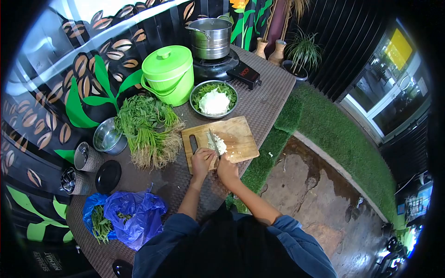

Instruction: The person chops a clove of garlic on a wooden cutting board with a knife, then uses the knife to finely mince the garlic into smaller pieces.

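On a wooden cutting board [241, 132] lies a small heap of chopped white pieces [219, 144], with a few crumbs scattered to its right. My right hand [227, 169] grips a knife [213, 140] by its handle, and the blade points away from me along the heap's left side. Close to the blade, my left hand [202, 161] rests on the board with its fingers pressed together. What those fingers hold, if anything, is hidden. Just beyond the board stands a metal bowl [193, 107] of cut greens [202, 95] topped with a white mound [216, 102].
Left of the board are a bunch of rooted greens [148, 125], a steel bowl [110, 138] and a black lid [108, 176]. A blue plastic bag [134, 217] sits nearer. Behind stand a green lidded bucket [168, 74] and a pot [211, 41] on a stove [213, 68].
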